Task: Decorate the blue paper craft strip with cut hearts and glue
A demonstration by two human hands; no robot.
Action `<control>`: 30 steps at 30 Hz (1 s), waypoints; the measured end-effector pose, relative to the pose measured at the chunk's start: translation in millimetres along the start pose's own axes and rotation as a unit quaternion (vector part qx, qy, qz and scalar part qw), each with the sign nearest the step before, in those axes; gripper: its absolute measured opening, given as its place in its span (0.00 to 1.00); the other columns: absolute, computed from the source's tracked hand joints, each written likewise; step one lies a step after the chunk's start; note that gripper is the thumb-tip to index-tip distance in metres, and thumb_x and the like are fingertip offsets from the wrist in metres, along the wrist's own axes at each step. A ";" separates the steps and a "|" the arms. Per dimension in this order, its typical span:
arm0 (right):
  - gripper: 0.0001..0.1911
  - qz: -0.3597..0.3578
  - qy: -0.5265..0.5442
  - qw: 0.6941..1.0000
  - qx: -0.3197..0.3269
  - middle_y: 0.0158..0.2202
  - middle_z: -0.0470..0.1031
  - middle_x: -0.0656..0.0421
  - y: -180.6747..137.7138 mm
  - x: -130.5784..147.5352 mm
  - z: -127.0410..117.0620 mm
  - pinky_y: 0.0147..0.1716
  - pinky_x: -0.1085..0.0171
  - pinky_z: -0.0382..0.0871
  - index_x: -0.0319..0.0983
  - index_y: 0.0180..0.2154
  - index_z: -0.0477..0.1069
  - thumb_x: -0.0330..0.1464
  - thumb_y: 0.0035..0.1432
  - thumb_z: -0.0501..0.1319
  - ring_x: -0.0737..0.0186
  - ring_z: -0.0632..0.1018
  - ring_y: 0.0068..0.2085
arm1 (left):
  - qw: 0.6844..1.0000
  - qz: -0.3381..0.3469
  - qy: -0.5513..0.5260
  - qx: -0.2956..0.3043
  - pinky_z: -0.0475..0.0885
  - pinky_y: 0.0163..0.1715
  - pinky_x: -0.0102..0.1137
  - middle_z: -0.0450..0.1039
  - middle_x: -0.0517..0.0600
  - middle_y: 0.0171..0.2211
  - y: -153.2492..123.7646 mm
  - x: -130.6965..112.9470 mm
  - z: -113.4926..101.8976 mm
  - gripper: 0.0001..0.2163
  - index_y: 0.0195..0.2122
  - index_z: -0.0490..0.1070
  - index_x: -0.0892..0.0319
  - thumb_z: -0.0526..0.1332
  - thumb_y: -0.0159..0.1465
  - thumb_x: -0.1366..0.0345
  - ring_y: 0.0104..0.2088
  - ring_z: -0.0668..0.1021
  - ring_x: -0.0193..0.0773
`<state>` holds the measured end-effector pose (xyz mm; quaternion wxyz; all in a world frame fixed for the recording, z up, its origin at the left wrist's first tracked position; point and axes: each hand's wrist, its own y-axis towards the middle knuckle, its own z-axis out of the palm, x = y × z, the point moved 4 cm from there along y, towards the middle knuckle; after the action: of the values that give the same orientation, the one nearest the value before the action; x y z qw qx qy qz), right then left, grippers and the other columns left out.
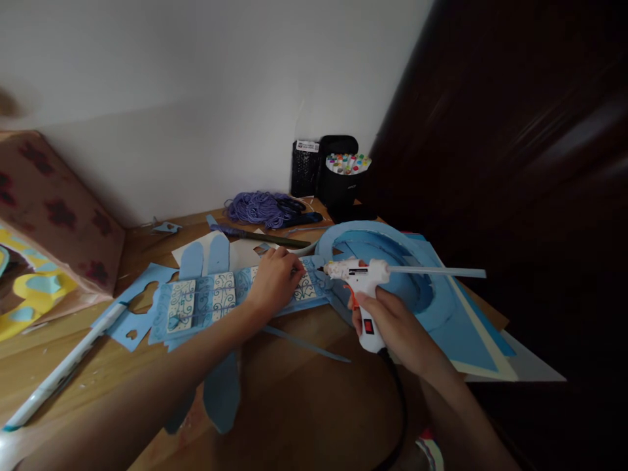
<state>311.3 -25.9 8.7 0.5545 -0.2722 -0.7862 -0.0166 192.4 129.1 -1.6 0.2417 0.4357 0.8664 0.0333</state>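
My right hand (pixel 392 320) grips a white hot glue gun (pixel 360 271) with an orange trigger and a long glue stick out of its back. Its nozzle points left, at the right end of a light-blue decorated foam strip (pixel 206 301). The strip carries cream panels with dark swirls, and rounded blue tabs (pixel 222 392) stick out from it. Across the strip lies my left hand (pixel 277 278), fingers curled and closed on it near the nozzle. Part of the strip is hidden under that hand. Behind the gun sits a round light-blue foam piece (pixel 366 229).
Blue and white sheets (pixel 471 340) lie at the right. Purple yarn (pixel 258 208), a black case of markers (pixel 346 176) and a black mesh holder (pixel 304 170) stand near the wall. At left are a marker (pixel 63 366), cut-out blue foam (pixel 142 307) and a flowered box (pixel 59 203).
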 end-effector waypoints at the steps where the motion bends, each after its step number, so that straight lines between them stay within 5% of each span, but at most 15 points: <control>1: 0.15 0.000 0.002 1.000 -0.001 0.20 0.67 0.64 0.4 -0.6 -0.2 0.25 0.66 0.61 0.40 0.26 0.63 0.41 0.61 0.50 0.65 0.69 0.24 | 1.000 0.000 -0.001 -0.001 0.67 0.43 0.38 0.73 0.53 0.35 0.0 0.1 0.1 0.03 0.31 0.75 0.59 0.62 0.61 0.68 0.41 0.72 0.45; 30: 0.18 -0.013 -0.048 0.999 -0.008 0.21 0.66 0.60 -0.1 4.1 -3.4 0.27 0.64 0.62 0.40 0.22 0.61 0.42 0.61 0.49 0.63 0.69 0.25 | 1.000 0.011 -0.007 0.007 0.67 0.43 0.37 0.72 0.52 0.34 0.9 1.0 -1.2 0.05 0.31 0.74 0.59 0.60 0.61 0.68 0.40 0.73 0.43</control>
<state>313.2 -25.4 13.6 0.5134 -0.2671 -0.8154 -0.0170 192.1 130.6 -0.7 0.2441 0.4472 0.8600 0.0265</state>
